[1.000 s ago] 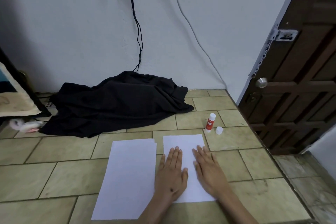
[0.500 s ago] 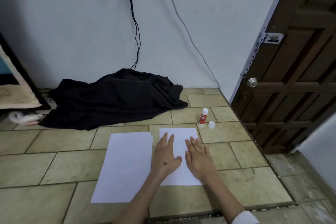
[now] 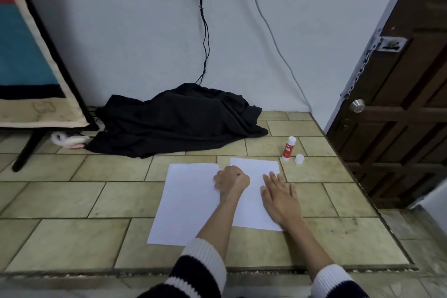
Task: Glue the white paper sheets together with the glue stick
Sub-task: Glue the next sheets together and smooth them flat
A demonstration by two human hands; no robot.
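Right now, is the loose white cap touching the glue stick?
Apart. The head view shows a strip of bare tile between the white cap and the base of the upright glue stick; the cap stands to its right.

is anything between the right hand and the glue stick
Nothing visible. The right hand lies flat on the right paper sheet; the uncapped glue stick stands beyond the sheet's far right corner, its cap beside it, not in the way.
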